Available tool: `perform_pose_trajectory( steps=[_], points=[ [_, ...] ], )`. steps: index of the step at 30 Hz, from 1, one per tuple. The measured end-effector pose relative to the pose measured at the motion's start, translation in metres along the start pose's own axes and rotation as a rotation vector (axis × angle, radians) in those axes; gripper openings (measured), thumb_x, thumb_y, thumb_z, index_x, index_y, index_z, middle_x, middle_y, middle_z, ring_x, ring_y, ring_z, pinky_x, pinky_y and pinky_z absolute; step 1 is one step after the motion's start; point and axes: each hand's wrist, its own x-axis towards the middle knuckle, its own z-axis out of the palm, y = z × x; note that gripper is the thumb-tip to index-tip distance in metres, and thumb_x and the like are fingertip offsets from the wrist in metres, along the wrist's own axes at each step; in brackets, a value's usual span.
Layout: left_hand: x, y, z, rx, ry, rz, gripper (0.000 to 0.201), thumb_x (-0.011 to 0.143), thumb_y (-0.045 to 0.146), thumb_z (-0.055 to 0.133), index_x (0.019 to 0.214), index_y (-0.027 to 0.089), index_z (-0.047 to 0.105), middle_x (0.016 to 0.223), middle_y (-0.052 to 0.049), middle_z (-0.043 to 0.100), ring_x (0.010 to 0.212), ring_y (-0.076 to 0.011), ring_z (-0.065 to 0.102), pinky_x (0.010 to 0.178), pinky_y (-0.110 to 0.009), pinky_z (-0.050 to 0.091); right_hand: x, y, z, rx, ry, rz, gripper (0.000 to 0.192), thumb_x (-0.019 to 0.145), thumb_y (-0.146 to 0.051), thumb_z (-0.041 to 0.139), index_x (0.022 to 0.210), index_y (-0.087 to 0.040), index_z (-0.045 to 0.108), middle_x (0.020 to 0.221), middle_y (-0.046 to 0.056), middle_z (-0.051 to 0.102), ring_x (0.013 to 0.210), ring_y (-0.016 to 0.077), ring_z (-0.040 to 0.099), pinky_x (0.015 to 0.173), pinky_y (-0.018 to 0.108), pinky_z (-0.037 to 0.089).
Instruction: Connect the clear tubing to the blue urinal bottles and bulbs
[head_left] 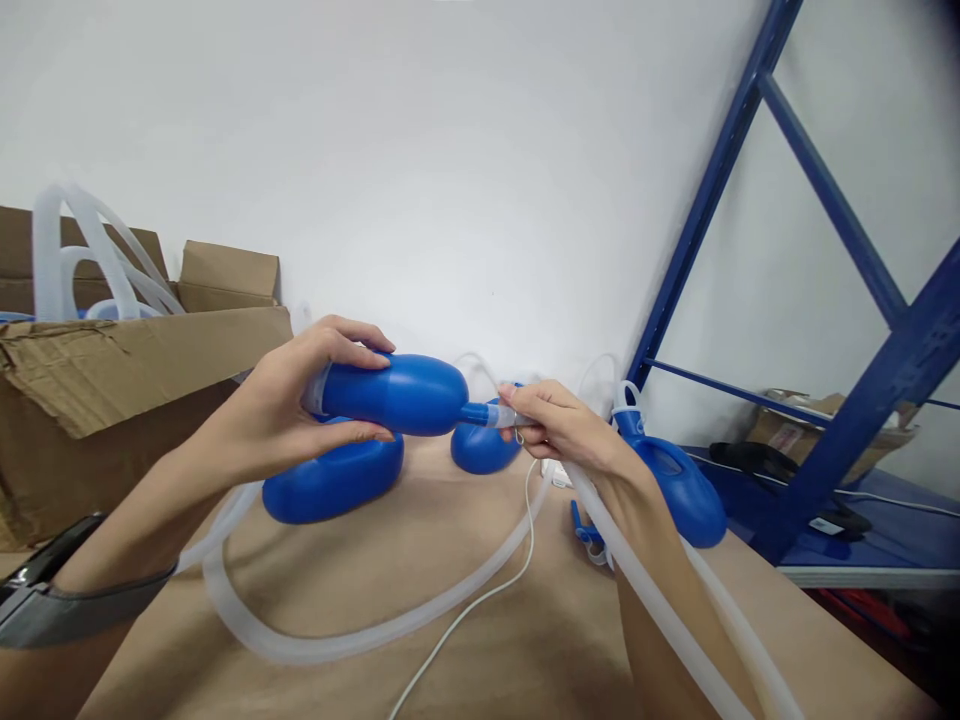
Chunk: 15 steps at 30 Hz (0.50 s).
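Note:
My left hand (330, 385) is wrapped round a smooth blue plastic bulb-shaped cup (420, 395), held sideways above the table, with a translucent rim at its palm end. A narrow blue spout (474, 413) sticks out of the cup's right end. With thumb and fingers, my right hand (551, 420) pinches the end of a clear plastic hose (501, 416), which meets the spout; how far it is pushed on I cannot tell. Below the cup lies a blue plastic bottle (337, 485), and a smaller blue rounded piece (484, 450) sits behind the spout.
A cardboard box (150, 365) with pale hoses stands at the left. Right of my right hand rests a blue handled bottle (686, 495), with a small blue clip (589, 530) nearby. A loose hose (315, 648) and white cord (465, 612) cross the table; blue shelving (697, 200) rises behind.

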Motion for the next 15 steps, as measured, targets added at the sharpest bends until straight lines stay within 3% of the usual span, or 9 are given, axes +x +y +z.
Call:
perform_pose_trajectory(
  steps=[2,3,5,7,9,12,15],
  points=[
    [-0.001,0.008,0.001,0.037,0.059,0.025,0.066,0.051,0.062,0.080,0.101,0.022,0.066,0.130,0.002,0.062,0.120,0.0029,0.060,0.111,-0.008,0.054,0.001,-0.001,0.000,-0.074,0.062,-0.054,0.065,0.091,-0.076,0.051,0.075,-0.014,0.061,0.052,-0.006,0.026,0.045,0.0067,0.026,0.043,0.022,0.023],
    [-0.001,0.011,0.002,0.040,0.074,0.007,0.068,0.049,0.063,0.081,0.101,0.022,0.067,0.126,0.003,0.064,0.116,0.0036,0.061,0.108,-0.007,0.053,-0.001,-0.003,0.001,-0.168,0.112,-0.096,0.064,0.095,-0.073,0.047,0.086,-0.013,0.066,0.056,-0.003,0.038,0.048,0.0083,0.036,0.047,0.023,0.033],
    [0.001,0.016,0.002,0.006,0.084,-0.090,0.076,0.042,0.067,0.083,0.103,0.023,0.068,0.115,0.005,0.069,0.101,0.0063,0.062,0.093,-0.002,0.052,-0.008,-0.010,0.006,-0.439,0.207,-0.175,0.056,0.100,-0.065,0.045,0.117,-0.017,0.068,0.086,0.006,0.063,0.072,0.0147,0.059,0.067,0.030,0.050],
    [0.004,0.019,0.003,-0.038,0.070,-0.231,0.083,0.036,0.070,0.083,0.103,0.024,0.068,0.107,0.006,0.070,0.088,0.0094,0.059,0.076,0.002,0.046,-0.015,-0.017,0.012,-0.721,0.233,-0.264,0.053,0.099,-0.058,0.053,0.140,-0.025,0.059,0.128,0.011,0.061,0.108,0.0231,0.063,0.093,0.039,0.052],
    [0.008,0.019,0.003,-0.075,0.040,-0.353,0.084,0.036,0.073,0.082,0.102,0.023,0.068,0.101,0.006,0.070,0.077,0.0109,0.055,0.064,0.004,0.042,-0.019,-0.021,0.017,-0.905,0.181,-0.371,0.057,0.096,-0.053,0.061,0.146,-0.025,0.053,0.147,0.011,0.051,0.131,0.0282,0.053,0.110,0.045,0.043],
    [0.011,0.019,0.003,-0.142,-0.021,-0.477,0.083,0.041,0.076,0.077,0.103,0.020,0.067,0.093,0.003,0.069,0.067,0.0096,0.052,0.055,0.001,0.042,-0.017,-0.020,0.020,-0.925,0.094,-0.421,0.055,0.099,-0.048,0.059,0.145,-0.020,0.052,0.145,0.011,0.056,0.134,0.0279,0.052,0.113,0.045,0.041],
    [0.011,0.017,0.003,-0.199,-0.053,-0.554,0.084,0.046,0.078,0.072,0.105,0.019,0.066,0.090,0.000,0.070,0.066,0.0065,0.054,0.054,-0.003,0.046,-0.010,-0.016,0.020,-0.765,0.076,-0.351,0.043,0.104,-0.041,0.051,0.141,-0.020,0.056,0.133,0.008,0.065,0.117,0.0236,0.063,0.102,0.039,0.048]
  ],
)
